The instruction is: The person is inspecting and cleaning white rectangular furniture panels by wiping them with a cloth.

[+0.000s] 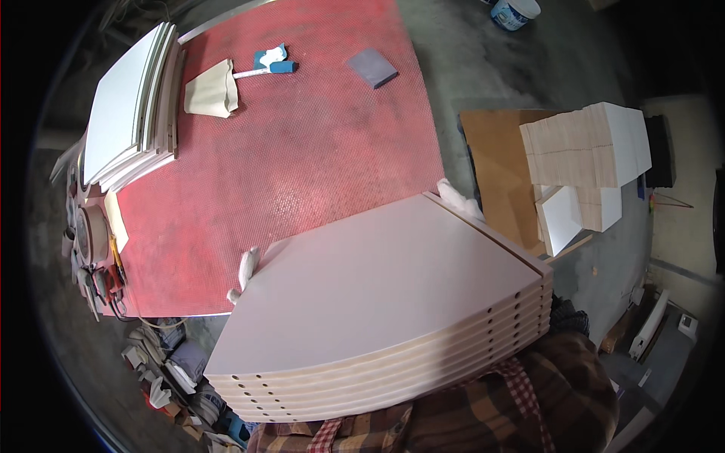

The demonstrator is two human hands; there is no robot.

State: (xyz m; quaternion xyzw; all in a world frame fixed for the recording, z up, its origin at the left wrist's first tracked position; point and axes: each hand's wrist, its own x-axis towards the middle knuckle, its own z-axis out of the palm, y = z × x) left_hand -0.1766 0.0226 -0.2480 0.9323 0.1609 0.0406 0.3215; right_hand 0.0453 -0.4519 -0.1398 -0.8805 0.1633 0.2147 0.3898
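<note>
A stack of several pale panels [370,287] rests against my front, over the near edge of the red table. Drilled holes run along the panels' near edges, and a groove crosses the top one by its right side. My left hand [246,270], in a white glove, grips the stack's left edge; only part of the fingers shows. Round the far right corner is my right hand [458,198], also white-gloved, with fingers curled on the edge. The panels hide both palms and most of my forearms.
The red mesh-covered table [317,151] carries a panel stack [132,113], sandpaper [211,89], a brush [264,70] and a grey block [372,68]. Tools and tape [92,232] sit on its left edge. At right, stacked boards [585,147] lie by brown cardboard [495,162]. A bucket [515,13] stands beyond.
</note>
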